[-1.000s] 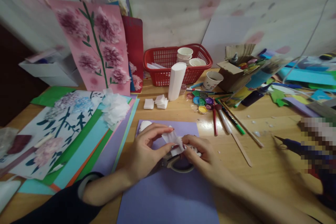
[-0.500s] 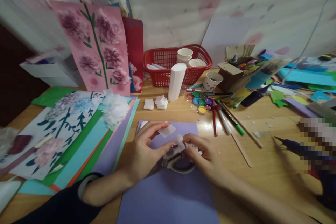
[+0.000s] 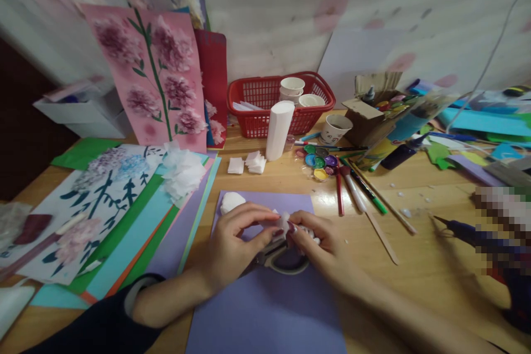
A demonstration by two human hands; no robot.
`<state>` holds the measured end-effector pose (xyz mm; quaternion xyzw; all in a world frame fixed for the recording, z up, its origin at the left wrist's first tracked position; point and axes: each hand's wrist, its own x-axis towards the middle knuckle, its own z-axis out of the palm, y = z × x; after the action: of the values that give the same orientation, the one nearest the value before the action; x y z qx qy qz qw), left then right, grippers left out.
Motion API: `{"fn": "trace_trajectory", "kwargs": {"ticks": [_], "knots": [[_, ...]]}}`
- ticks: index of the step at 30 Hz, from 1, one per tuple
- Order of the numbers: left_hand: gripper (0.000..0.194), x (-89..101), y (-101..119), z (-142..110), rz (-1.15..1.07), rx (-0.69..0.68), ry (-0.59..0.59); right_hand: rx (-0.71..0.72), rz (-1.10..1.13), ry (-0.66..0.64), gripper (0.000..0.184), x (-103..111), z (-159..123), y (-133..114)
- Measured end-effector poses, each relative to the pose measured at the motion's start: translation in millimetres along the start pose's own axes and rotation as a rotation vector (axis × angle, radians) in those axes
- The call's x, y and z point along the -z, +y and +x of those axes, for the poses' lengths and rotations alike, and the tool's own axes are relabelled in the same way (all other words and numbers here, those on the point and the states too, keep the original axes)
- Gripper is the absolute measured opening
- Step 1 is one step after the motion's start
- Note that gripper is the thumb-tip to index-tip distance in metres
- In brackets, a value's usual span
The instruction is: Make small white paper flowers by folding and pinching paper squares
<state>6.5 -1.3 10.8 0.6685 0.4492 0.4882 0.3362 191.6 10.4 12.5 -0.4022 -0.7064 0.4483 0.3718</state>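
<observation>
Over the purple sheet [image 3: 265, 315], my left hand [image 3: 234, 240] and my right hand [image 3: 319, 243] meet with their fingertips nearly together. Between them is a small crumpled piece of white tissue paper [image 3: 285, 222], which both pinch. Part of the tissue is hidden behind the fingers. Scissors with grey handles [image 3: 286, 264] lie on the sheet just beneath my hands, their blades mostly covered. Close to my right fingers sit some small white lumps [image 3: 312, 235], partly hidden. A rounded white piece [image 3: 231, 201] rests at the sheet's upper left corner.
Stacked tissue squares [image 3: 255, 162] lie beyond the sheet, beside an upright white roll [image 3: 279, 130]. A red basket [image 3: 253, 121] holds paper cups. Paint pots [image 3: 319, 160] and brushes [image 3: 340, 191] lie at right, near a glue gun [image 3: 477, 235]. Colored papers [image 3: 166, 238] spread at left.
My left fingers have come down and inward to the tissue at my right fingertips. The flat tissue square they held out has folded in and is mostly hidden. My right hand has hardly moved.
</observation>
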Motion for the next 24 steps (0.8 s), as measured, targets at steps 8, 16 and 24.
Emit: {"fn": "trace_trajectory", "kwargs": {"ticks": [8, 16, 24], "knots": [[0.01, -3.7, 0, 0, -0.052, 0.117, 0.084, -0.052, 0.024, 0.004, 0.028, 0, 0, 0], [0.019, 2.1, -5, 1, 0.089, 0.005, 0.086, -0.063, 0.048, -0.009, 0.032, 0, 1, -2], [0.024, 4.4, 8, 1, 0.127, -0.146, -0.056, -0.04, 0.081, -0.027, 0.027, 0, 0, 1]]}}
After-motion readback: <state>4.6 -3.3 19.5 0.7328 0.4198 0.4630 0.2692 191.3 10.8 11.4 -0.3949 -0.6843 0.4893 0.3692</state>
